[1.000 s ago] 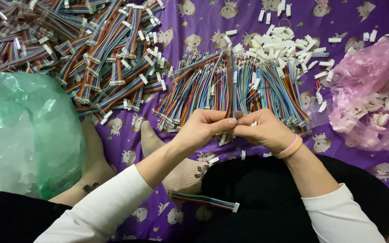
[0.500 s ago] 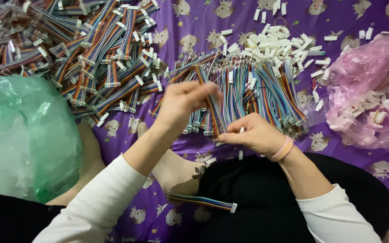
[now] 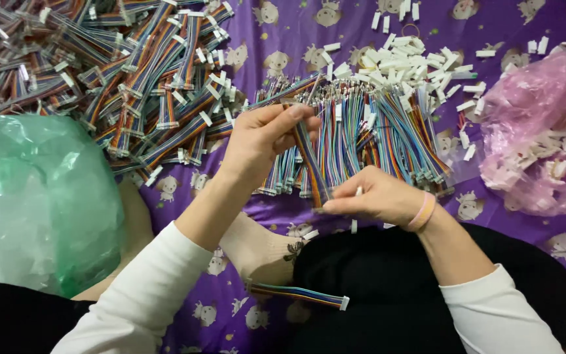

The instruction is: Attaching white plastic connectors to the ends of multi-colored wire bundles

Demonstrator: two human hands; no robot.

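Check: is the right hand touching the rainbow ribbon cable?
Touching. The head view shows the right hand pinching the lower end of the rainbow ribbon cable.

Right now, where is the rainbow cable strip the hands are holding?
Head view, centre: the rainbow cable strip runs slanted between the left hand above and the right hand below, over the pile of loose cables.

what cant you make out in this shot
Head view only:
- Lower end of the ribbon cable: hidden by the right hand.
- Whether a connector sits at that end: fingers cover it.
- Contents of the green bag: film too cloudy, cut by the left edge.
- Cable pile: cut off at top and left.
- Left hand fingertips: partly behind the cable.
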